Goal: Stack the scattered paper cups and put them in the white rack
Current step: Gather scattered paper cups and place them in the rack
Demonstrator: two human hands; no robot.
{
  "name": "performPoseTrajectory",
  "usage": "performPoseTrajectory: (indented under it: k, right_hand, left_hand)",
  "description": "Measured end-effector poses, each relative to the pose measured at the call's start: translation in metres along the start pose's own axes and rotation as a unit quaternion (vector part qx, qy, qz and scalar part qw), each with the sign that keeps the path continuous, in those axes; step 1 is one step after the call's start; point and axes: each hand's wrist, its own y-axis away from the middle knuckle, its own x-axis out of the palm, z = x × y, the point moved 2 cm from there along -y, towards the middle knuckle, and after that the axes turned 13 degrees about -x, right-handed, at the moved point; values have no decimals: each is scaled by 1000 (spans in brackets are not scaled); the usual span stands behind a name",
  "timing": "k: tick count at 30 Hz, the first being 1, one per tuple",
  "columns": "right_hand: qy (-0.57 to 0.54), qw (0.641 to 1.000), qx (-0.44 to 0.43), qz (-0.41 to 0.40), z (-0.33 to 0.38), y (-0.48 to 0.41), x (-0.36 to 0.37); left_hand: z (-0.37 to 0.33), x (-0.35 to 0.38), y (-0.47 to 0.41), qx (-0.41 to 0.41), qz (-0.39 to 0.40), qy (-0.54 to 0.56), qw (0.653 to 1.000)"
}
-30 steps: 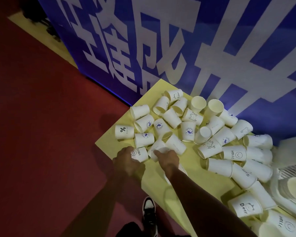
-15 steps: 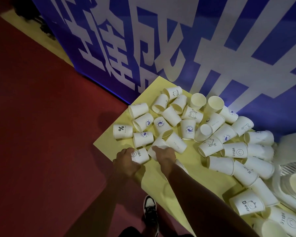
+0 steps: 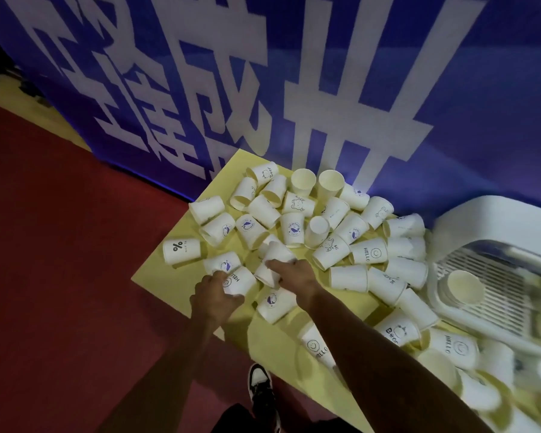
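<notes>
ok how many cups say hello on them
4 HELLO cups: one under the left hand, one mid-pile, one beside the right forearm, one near the white rack. Turned cups may hide more.

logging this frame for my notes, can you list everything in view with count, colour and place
paper cups: several dozen, too many to count exactly, white with small prints, mostly lying on their sides across the table
table: one, pale yellow, centre, its corner toward the left
white rack: one, white, right edge, slatted inside
cup in the rack: at least one, white, mouth up, possibly a stack
banner: one, blue with large white characters, behind the table
floor: red, left and bottom
shoe: one, black and white, bottom centre
left hand: on a HELLO cup near the table's front edge
right hand: fingers on a cup just beyond it
</notes>
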Motion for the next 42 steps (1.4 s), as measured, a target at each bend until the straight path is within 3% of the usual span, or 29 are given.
performPoseTrajectory:
  k: [4, 12, 22, 28, 42]
  right_hand:
    - [-60, 997, -47, -11, 5, 9, -54]
    - [-87, 984, -91, -127, -8, 41, -184]
    - [8, 939, -165, -303, -32, 92, -307]
    - [46, 913, -178, -365, -40, 93, -337]
    - [89, 920, -171, -340, -49, 59, -341]
  left_hand:
    - [-35, 8, 15, 35, -2, 24, 999]
    - [-125, 45, 57, 124, 44, 64, 989]
    - [-200, 108, 109, 177, 179, 87, 964]
    - [-213, 129, 124, 171, 210, 60, 961]
    - [-214, 132, 133, 135, 231, 56, 962]
